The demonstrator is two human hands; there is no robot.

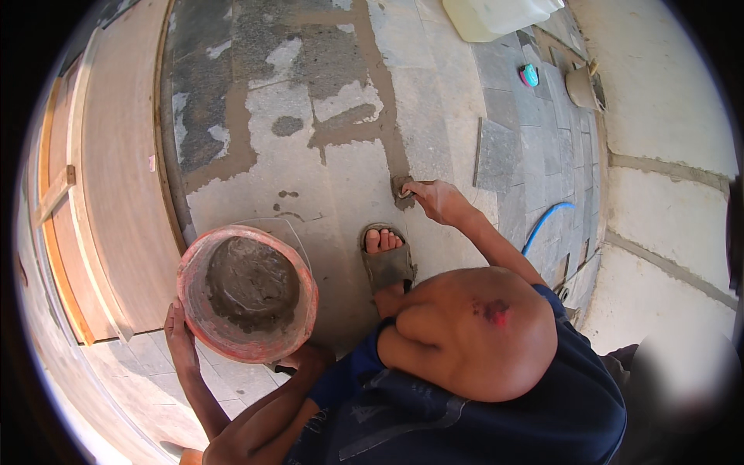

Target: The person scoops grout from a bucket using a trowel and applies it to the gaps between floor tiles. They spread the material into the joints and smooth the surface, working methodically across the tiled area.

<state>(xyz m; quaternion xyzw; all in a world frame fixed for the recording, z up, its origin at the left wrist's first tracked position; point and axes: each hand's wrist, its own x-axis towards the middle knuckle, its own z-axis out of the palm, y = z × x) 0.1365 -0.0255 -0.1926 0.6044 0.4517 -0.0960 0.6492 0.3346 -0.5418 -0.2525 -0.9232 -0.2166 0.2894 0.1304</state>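
Observation:
A red-rimmed bucket stands tilted on the floor at the left, part filled with wet grey mortar. My left hand grips the bucket's outer side near the rim. Ahead of my sandalled foot, my right hand is closed on a small mortar-smeared thing pressed to the floor; its kind I cannot make out. It sits at the near end of a strip of wet mortar that runs along a joint between grey stone tiles.
A wooden panel stands along the left. At the top right are a translucent plastic container, a turquoise round object and a small bucket. A loose tile and a blue hose lie to the right.

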